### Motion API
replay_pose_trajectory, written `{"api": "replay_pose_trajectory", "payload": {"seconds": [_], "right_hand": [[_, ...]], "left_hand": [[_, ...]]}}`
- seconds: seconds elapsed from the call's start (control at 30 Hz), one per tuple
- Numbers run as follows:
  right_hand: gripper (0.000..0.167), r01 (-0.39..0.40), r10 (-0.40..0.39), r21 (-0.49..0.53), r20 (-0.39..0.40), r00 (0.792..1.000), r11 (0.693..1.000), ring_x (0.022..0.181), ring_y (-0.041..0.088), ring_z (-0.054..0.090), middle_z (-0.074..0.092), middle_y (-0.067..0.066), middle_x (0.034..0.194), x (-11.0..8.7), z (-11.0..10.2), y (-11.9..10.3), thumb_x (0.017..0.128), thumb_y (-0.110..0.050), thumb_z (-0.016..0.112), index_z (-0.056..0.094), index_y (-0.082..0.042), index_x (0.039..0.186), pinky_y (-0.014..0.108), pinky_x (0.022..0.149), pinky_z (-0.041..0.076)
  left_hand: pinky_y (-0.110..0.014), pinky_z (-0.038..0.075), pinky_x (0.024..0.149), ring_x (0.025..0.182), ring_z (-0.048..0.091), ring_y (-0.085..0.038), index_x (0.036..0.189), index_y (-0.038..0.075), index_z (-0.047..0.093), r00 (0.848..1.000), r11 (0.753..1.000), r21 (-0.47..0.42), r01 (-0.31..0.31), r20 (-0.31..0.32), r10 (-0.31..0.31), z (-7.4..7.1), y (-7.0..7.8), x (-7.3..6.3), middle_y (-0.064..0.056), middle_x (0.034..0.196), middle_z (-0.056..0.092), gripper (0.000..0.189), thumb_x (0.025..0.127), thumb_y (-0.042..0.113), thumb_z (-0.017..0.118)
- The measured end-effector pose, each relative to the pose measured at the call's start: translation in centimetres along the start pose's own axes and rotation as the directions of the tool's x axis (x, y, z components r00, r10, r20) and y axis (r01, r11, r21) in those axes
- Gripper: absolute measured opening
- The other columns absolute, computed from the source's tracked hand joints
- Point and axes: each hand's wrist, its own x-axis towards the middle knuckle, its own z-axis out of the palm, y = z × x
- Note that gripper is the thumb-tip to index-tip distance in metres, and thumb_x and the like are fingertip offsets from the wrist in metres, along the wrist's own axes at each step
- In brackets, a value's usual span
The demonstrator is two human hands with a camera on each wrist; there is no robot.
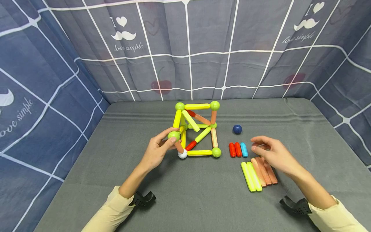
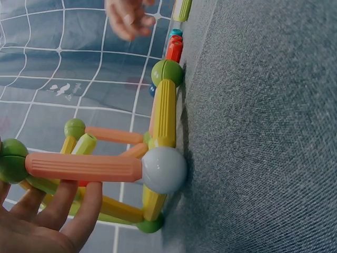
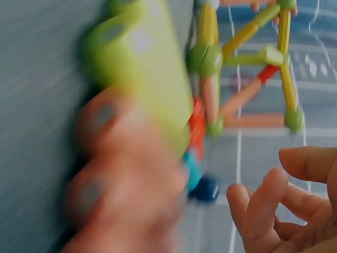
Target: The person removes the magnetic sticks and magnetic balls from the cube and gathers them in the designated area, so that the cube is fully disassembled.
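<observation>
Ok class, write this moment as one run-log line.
left hand: holds green ball of rod frame | right hand: empty, near loose rods | blue ball: on table

Grey cloth (image 1: 191,193); frame (image 1: 203,135), rods (image 1: 259,173), ball (image 1: 237,129)

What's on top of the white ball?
An orange stick stands on it, topped by a green ball that the left hand grips; the stick's bottom face is hidden against the white ball.
</observation>
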Motion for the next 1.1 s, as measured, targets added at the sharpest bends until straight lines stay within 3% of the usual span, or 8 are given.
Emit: {"api": "replay_pose_trajectory", "payload": {"seconds": [0.13, 0.3, 0.5, 0.6, 0.7, 0.83, 0.93, 1.1], "right_hand": [[0.033, 0.050, -0.053, 0.057, 0.064, 0.997, 0.997, 0.092, 0.034, 0.061, 0.062, 0.020, 0.116, 2.5, 2.3, -3.2, 0.098, -0.015, 0.062, 0.058, 0.000, 0.127, 0.037, 0.054, 0.054], [0.032, 0.102, -0.116, 0.112, 0.124, 0.985, 0.988, 0.073, 0.034, 0.063, 0.065, 0.019, 0.106, 5.5, 5.5, -6.8, 0.098, -0.013, 0.062, 0.059, -0.003, 0.128, 0.040, 0.052, 0.054], [0.036, 0.101, -0.124, 0.164, 0.136, 0.983, 0.981, 0.054, 0.038, 0.060, 0.058, 0.018, 0.125, 8.9, 8.3, -9.9, 0.100, -0.014, 0.058, 0.054, -0.007, 0.135, 0.044, 0.047, 0.051], [0.035, 0.079, -0.103, 0.188, 0.122, 0.987, 0.979, 0.055, 0.040, 0.060, 0.056, 0.019, 0.130, 10.2, 9.3, -10.5, 0.101, -0.012, 0.057, 0.054, -0.007, 0.135, 0.044, 0.042, 0.049], [0.034, 0.057, -0.081, 0.231, 0.098, 0.992, 0.971, 0.074, 0.039, 0.064, 0.057, 0.021, 0.128, 11.1, 10.3, -10.8, 0.099, -0.008, 0.058, 0.055, -0.004, 0.134, 0.046, 0.045, 0.051], [0.034, 0.035, -0.051, 0.268, 0.053, 0.997, 0.963, 0.096, 0.033, 0.063, 0.060, 0.021, 0.120, 11.9, 11.4, -10.8, 0.096, 0.000, 0.060, 0.057, -0.003, 0.130, 0.048, 0.050, 0.053], [0.036, 0.022, -0.033, 0.270, 0.037, 0.999, 0.963, 0.095, 0.033, 0.064, 0.061, 0.020, 0.116, 12.2, 12.0, -10.6, 0.095, 0.003, 0.061, 0.058, -0.004, 0.130, 0.042, 0.048, 0.053], [0.038, 0.007, -0.018, 0.270, 0.039, 0.999, 0.963, 0.090, 0.030, 0.065, 0.061, 0.020, 0.115, 12.5, 12.6, -10.5, 0.095, 0.004, 0.060, 0.056, -0.004, 0.132, 0.035, 0.045, 0.050]], "left_hand": [[-0.041, 0.055, 0.084, 0.095, 0.067, -0.033, 0.135, -0.004, 0.053, 1.000, 1.000, -0.004, 0.004, -0.007, -0.004, 0.0, 0.0, 0.0, -0.029, 0.103, 0.063, 0.036, 0.101, 0.005, 0.055], [-0.041, 0.055, 0.085, 0.094, 0.067, -0.031, 0.136, -0.005, 0.052, 1.000, 1.000, -0.015, 0.006, -0.002, -0.006, 0.1, 0.0, 0.0, -0.030, 0.099, 0.064, 0.036, 0.102, 0.006, 0.055], [-0.041, 0.055, 0.085, 0.095, 0.067, -0.032, 0.136, -0.004, 0.053, 1.000, 1.000, -0.014, 0.015, -0.010, -0.015, 0.0, 0.0, -0.1, -0.030, 0.094, 0.066, 0.036, 0.102, 0.006, 0.055], [-0.040, 0.054, 0.086, 0.095, 0.068, -0.033, 0.136, -0.002, 0.053, 1.000, 1.000, -0.003, 0.022, -0.009, -0.022, 0.0, 0.0, 0.0, -0.027, 0.096, 0.067, 0.036, 0.102, 0.007, 0.055], [-0.040, 0.055, 0.086, 0.096, 0.067, -0.035, 0.136, -0.001, 0.053, 1.000, 1.000, 0.004, 0.025, -0.011, -0.025, 0.0, 0.0, 0.0, -0.026, 0.097, 0.067, 0.035, 0.102, 0.008, 0.055], [-0.041, 0.054, 0.086, 0.098, 0.065, -0.043, 0.136, -0.003, 0.053, 1.000, 1.000, -0.016, 0.018, -0.009, -0.018, 0.1, 0.0, 0.1, -0.029, 0.114, 0.062, 0.036, 0.102, 0.010, 0.055], [-0.041, 0.054, 0.087, 0.101, 0.062, -0.048, 0.136, -0.005, 0.052, 1.000, 0.999, -0.032, 0.014, -0.004, -0.014, 0.1, 0.0, 0.2, -0.030, 0.131, 0.053, 0.036, 0.103, 0.009, 0.054], [-0.041, 0.054, 0.087, 0.102, 0.062, -0.049, 0.136, -0.003, 0.053, 1.000, 1.000, -0.023, 0.020, -0.001, -0.020, 0.0, 0.0, 0.2, -0.031, 0.132, 0.052, 0.035, 0.103, 0.008, 0.053]]}}
